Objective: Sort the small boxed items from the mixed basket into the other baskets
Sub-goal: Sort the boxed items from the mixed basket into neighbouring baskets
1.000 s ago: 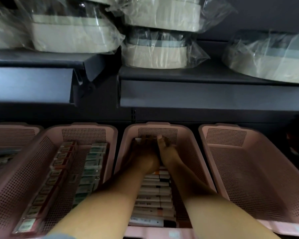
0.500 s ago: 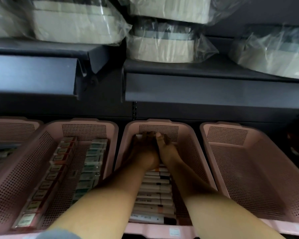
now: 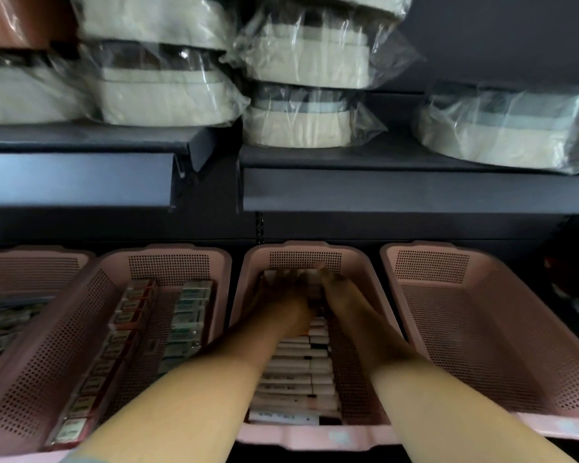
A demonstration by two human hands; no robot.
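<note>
A row of small white boxes [image 3: 298,372] fills the centre of the middle pink basket [image 3: 315,436]. Both my hands reach to its far end. My left hand [image 3: 281,305] lies with its fingers over the last white boxes near the back wall. My right hand [image 3: 343,299] presses against the same boxes from the right, thumb pointing up. The hands are blurred and hide the boxes beneath them. The pink basket on the left [image 3: 181,255] holds a row of red boxes [image 3: 127,315] and a row of green-white boxes [image 3: 188,315].
A pink basket on the right [image 3: 482,329] shows no items inside. Another pink basket at the far left [image 3: 30,262] holds mixed boxes. A dark shelf [image 3: 381,195] overhangs the baskets' back and carries plastic-wrapped cream packages [image 3: 298,128].
Both hands stay together at the far end of the middle basket. The camera has tilted up a little, showing more of the upper shelf.
</note>
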